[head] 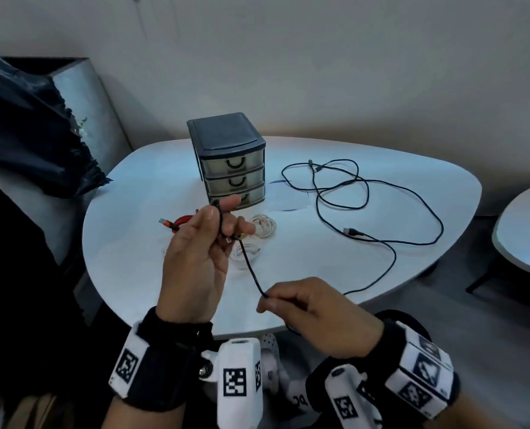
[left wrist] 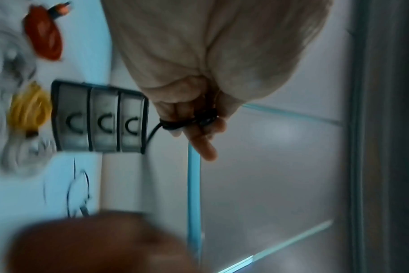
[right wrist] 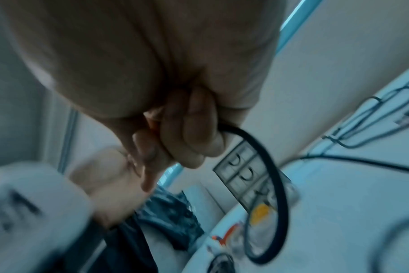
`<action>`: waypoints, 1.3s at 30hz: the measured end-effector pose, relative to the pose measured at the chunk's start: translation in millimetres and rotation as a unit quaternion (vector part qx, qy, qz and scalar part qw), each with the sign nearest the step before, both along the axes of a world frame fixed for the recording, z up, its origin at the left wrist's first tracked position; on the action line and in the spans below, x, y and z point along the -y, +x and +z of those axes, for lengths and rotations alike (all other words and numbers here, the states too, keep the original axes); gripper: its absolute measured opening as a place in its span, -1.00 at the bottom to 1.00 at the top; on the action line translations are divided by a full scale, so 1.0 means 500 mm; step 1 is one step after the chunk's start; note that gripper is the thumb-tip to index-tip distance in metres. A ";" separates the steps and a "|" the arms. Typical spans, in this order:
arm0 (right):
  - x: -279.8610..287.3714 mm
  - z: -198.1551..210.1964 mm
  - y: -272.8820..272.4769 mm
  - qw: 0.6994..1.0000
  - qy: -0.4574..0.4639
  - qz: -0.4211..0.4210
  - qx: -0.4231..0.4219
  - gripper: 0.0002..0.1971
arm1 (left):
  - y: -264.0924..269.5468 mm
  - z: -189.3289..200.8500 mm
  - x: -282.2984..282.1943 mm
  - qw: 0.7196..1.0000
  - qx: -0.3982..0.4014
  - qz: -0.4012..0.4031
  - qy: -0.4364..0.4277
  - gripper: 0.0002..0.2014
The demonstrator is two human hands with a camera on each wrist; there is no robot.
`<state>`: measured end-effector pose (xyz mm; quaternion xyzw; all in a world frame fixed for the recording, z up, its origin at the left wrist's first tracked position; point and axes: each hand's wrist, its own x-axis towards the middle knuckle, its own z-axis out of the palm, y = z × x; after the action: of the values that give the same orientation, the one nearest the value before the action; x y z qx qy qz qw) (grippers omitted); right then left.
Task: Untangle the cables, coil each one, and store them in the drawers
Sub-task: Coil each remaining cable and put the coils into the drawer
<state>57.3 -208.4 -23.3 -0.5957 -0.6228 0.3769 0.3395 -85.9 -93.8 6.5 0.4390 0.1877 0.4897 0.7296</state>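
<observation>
Winding the black cable (head: 251, 267) now: my left hand (head: 195, 261), mid-frame, has a few turns looped round its fingers (left wrist: 199, 140), thumb clamping them down. My right hand (head: 313, 314), lower centre, pinches the same cable between thumb and forefinger, feeding the line up. The rest of it sprawls in loose loops across the right of the tabletop (head: 140, 274), and that's my worry: those loops cross one another near the top right, so a hard pull could cinch them into a knot instead of freeing slack. The far plug (head: 348, 232) could also whip across and snag. If my left thumb eases, the turns may spring off my fingers, I reckon. The drawer unit (head: 229, 159) sits upper centre, all three drawers closed. A red cable (head: 177, 226) lies coiled left of my hand, clear coils (head: 263, 226) just beyond it; dragging slack might disturb those.
</observation>
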 end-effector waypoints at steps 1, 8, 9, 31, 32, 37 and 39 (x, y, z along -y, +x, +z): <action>0.010 0.018 -0.001 1.000 0.007 0.006 0.005 -0.77 | 0.001 -0.010 -0.006 0.998 -0.043 0.021 0.032 -0.70; 0.036 0.129 0.025 0.993 0.065 0.000 0.095 -0.79 | 0.044 -0.052 0.040 0.929 -0.292 -0.043 0.225 -0.67; 0.034 0.135 0.042 0.993 0.084 -0.024 0.085 -0.79 | 0.044 -0.050 0.048 0.930 -0.286 -0.068 0.221 -0.63; 0.049 0.057 -0.001 0.997 0.005 0.039 0.067 -0.79 | 0.031 -0.086 0.023 0.917 -0.315 0.045 0.241 -0.74; 0.053 0.069 0.005 0.997 0.014 0.029 0.073 -0.80 | 0.031 -0.094 0.032 0.891 -0.355 0.036 0.280 -0.77; 0.054 0.100 0.082 0.990 0.088 -0.105 0.016 -0.84 | 0.025 -0.086 0.083 0.888 -0.350 -0.114 0.276 -0.62; 0.043 0.090 0.108 0.982 0.106 -0.155 -0.007 -0.85 | 0.024 -0.069 0.102 0.922 -0.275 -0.200 0.183 -0.56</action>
<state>111.2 -229.7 21.8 -0.6429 -0.5569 0.2557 0.4595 -74.1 -144.7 -28.2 0.7108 0.1967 0.2196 0.6386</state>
